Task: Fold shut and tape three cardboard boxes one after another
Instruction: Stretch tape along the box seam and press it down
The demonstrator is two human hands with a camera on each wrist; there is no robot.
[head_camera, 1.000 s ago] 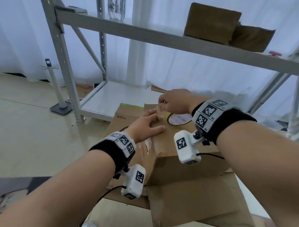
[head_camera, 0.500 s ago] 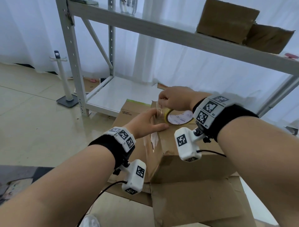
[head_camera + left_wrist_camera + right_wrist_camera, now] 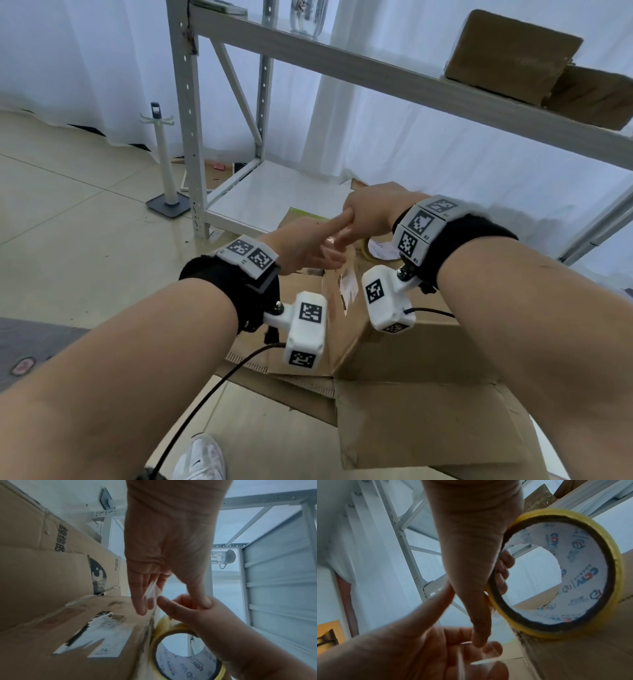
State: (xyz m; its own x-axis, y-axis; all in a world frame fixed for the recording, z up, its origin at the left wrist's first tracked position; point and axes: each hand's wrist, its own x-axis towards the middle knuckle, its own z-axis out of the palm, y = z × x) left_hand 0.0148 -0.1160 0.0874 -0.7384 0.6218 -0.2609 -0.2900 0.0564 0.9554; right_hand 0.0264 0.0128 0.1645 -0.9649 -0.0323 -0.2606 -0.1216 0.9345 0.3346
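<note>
Under a grey metal shelf [image 3: 394, 80] holding two boxes [image 3: 510, 56], the right hand [image 3: 371, 212] grips the tape roll [image 3: 559, 574] atop the cardboard box [image 3: 421, 346], while the left hand [image 3: 301, 245], fingers straight, touches the clear tape strip [image 3: 151, 589].

We see two hands, the left hand [image 3: 301, 245] and the right hand [image 3: 371, 212]. We count one tape roll [image 3: 559, 574]. Two brown boxes [image 3: 510, 54] sit on one metal shelf [image 3: 376, 73]. One white shoe [image 3: 200, 459] shows.
</note>
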